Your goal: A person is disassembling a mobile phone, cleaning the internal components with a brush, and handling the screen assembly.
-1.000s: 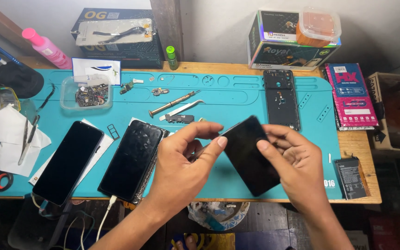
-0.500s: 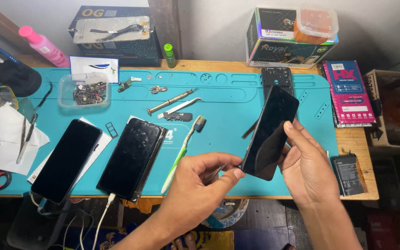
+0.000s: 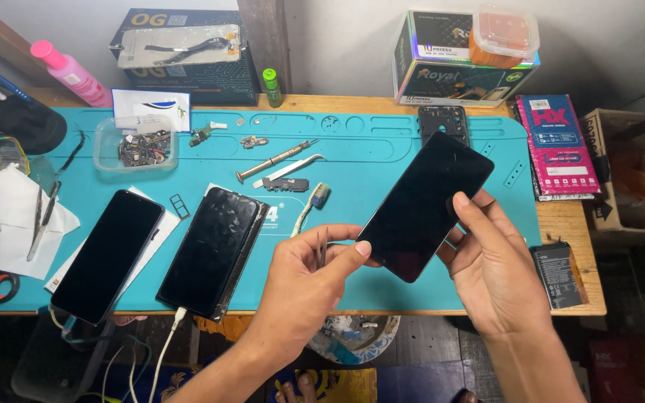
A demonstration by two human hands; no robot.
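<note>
The right hand (image 3: 498, 272) held a thin, glossy black glass phone screen panel (image 3: 425, 203) tilted above the turquoise silicone work mat (image 3: 382, 149). The thumb lay on the front face near the right edge and the other fingers supported the back, so the hand was closed around the panel's side. The left hand (image 3: 304, 280) was pinching a pair of slim metal tweezers (image 3: 322, 246) between thumb and fingers, with the thumb tip touching the lower left edge of the panel.

Such a panel looked light and stiff but fragile, and its smooth face seemed slippery; I judge it was best held by the long edges, not pressed in the middle.

On the mat, well apart to the left, lay two black smartphones: one with a dark plain screen (image 3: 106, 254) and one with a cracked-looking surface (image 3: 214, 250) connected to a white cable (image 3: 167, 339). Between them and the panel lay a worn toothbrush (image 3: 311, 205), a brass-coloured screwdriver (image 3: 274, 159) and a white plastic tool (image 3: 293, 169). A clear plastic box of small parts (image 3: 134, 145) stood further back, and a flat black battery (image 3: 558, 275) lay on the wooden table edge (image 3: 569, 224) at the right.
</note>
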